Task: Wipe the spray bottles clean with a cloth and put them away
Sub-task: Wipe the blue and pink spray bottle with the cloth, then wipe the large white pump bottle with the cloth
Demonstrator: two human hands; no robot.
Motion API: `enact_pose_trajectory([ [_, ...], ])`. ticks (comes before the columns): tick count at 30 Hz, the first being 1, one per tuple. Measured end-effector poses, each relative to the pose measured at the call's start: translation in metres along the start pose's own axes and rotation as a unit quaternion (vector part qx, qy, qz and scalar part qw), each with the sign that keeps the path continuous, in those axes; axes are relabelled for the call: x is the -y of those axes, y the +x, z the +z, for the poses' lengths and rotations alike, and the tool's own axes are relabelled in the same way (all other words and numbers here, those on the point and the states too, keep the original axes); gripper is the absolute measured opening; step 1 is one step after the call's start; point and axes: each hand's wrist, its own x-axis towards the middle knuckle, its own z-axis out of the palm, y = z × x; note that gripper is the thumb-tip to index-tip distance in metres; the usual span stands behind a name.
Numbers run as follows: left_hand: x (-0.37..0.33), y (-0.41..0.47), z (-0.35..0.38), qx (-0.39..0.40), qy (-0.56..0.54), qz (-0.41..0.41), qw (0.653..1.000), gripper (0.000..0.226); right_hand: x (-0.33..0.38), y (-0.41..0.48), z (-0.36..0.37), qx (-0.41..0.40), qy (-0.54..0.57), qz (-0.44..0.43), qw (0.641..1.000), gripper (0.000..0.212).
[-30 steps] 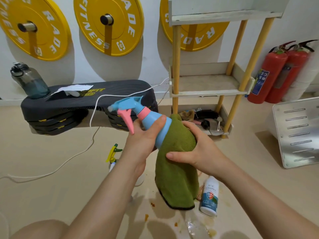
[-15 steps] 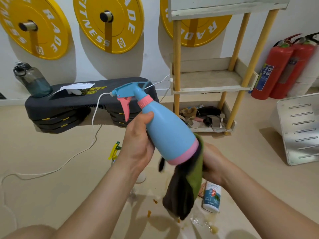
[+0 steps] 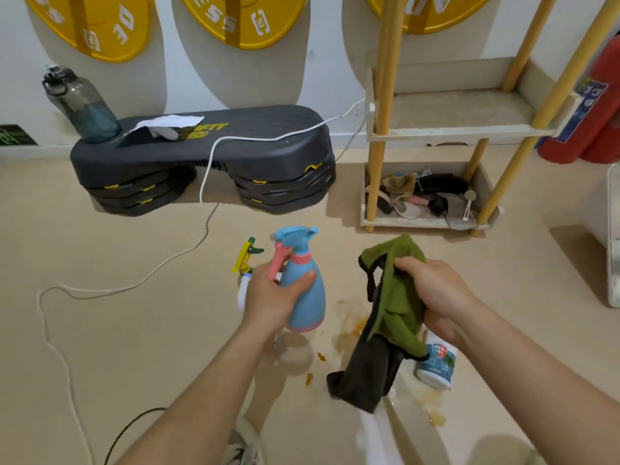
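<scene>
Blue spray bottle [image 3: 309,310] (pink trigger, collar) upright in the gripping left hand [image 3: 271,297]; right hand [image 3: 436,290] clutches the cloth [image 3: 397,297], now apart.

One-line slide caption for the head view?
Left hand grips the blue spray bottle; right hand holds the green cloth apart from it.

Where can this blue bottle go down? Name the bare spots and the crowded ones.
Bare: the rack's middle shelf, and the floor between the white cable and the yellow-green sprayer. Crowded: the rack's bottom shelf, full of clutter, and the floor under the cloth, with orange stains and a white bottle.
</scene>
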Motion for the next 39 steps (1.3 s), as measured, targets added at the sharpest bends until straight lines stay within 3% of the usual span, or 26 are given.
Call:
enact_pose_trajectory([
  [6, 0.042, 0.036, 0.055, -0.027, 0.014, -0.044, 0.999, 0.029, -0.036, 0.034, -0.003, -0.052, 0.065, 0.004, 0.997, 0.019],
  [9, 0.055, 0.061, 0.083, -0.043, -0.016, -0.052, 0.998, 0.050, -0.051, 0.055, -0.008, -0.059, 0.090, 0.016, 0.994, 0.017],
  [22, 0.151, 0.181, 0.155, -0.180, -0.055, -0.153, 0.970, 0.054, -0.104, 0.129, -0.007, 0.026, 0.190, 0.121, 0.974, 0.030],
  [30, 0.172, 0.175, 0.161, -0.210, -0.116, -0.171, 0.956, 0.065, -0.133, 0.133, -0.013, 0.039, 0.218, 0.160, 0.962, 0.046],
  [36, 0.164, 0.155, 0.162, -0.199, -0.117, -0.259, 0.938, 0.086, -0.135, 0.114, -0.029, 0.010, 0.260, 0.126, 0.957, 0.041],
  [39, 0.156, 0.124, 0.165, -0.197, -0.148, -0.256, 0.935, 0.068, -0.136, 0.101, -0.037, -0.025, 0.277, 0.127, 0.952, 0.035],
])
